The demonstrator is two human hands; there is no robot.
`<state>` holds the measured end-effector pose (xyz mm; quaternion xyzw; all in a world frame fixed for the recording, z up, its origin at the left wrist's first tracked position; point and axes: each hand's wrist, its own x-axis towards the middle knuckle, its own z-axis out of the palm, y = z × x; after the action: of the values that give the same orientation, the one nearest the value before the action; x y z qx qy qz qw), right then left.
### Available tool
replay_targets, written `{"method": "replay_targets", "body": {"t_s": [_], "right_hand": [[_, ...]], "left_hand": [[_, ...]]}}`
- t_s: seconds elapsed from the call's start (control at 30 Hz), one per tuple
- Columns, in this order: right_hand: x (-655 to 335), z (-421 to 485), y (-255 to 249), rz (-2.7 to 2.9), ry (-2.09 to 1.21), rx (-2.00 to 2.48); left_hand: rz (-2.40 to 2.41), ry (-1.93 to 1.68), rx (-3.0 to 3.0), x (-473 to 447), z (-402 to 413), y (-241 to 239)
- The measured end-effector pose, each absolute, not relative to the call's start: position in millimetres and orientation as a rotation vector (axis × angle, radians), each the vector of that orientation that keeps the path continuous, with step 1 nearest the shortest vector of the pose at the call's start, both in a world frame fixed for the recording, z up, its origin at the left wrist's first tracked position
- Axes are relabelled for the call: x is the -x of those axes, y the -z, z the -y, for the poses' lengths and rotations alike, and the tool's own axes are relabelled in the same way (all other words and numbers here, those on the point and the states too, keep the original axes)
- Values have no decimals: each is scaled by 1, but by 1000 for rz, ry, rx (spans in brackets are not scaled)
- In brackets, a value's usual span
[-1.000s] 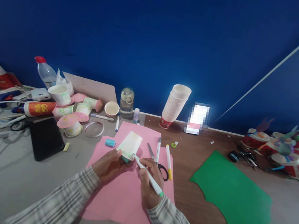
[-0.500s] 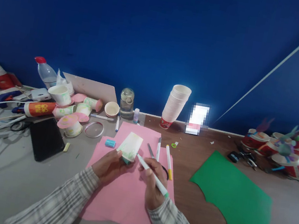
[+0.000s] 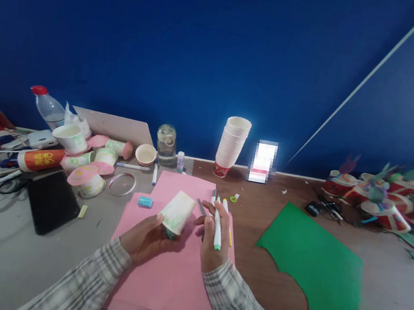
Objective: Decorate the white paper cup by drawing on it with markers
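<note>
My left hand [image 3: 147, 240] is closed around a white paper cup [image 3: 178, 211] with green marker strokes on its side. The cup is tilted above the pink paper [image 3: 164, 291]. My right hand [image 3: 212, 240] grips a white marker with a green end [image 3: 218, 225], its shaft between the fingers and apart from the cup. Just beyond that hand lie scissors [image 3: 201, 207], partly hidden by the fingers, and a yellow marker [image 3: 231, 231]. A blue cap-like cylinder [image 3: 145, 202] rests on the pink paper left of the cup.
A tall stack of paper cups [image 3: 231, 146] and a water bottle [image 3: 166, 145] stand by the blue wall. Cut green paper [image 3: 315, 268] lies at the right, before several decorated cups [image 3: 385, 214]. At the left are a black phone [image 3: 52, 200], cables and painted cups [image 3: 70, 138].
My right hand has drawn the marker back from the cup and turned it more upright. The cup has tilted in my left hand. The whole view has shifted slightly.
</note>
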<state>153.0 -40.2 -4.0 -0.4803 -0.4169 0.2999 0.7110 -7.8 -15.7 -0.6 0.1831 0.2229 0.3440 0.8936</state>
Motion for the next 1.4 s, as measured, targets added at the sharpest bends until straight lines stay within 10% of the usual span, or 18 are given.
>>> {"method": "replay_targets", "body": {"t_s": [1.4], "right_hand": [[-153,57,-22,1272,-523,940]], "left_hand": [[-681,-996,-539,2,15,3]]}}
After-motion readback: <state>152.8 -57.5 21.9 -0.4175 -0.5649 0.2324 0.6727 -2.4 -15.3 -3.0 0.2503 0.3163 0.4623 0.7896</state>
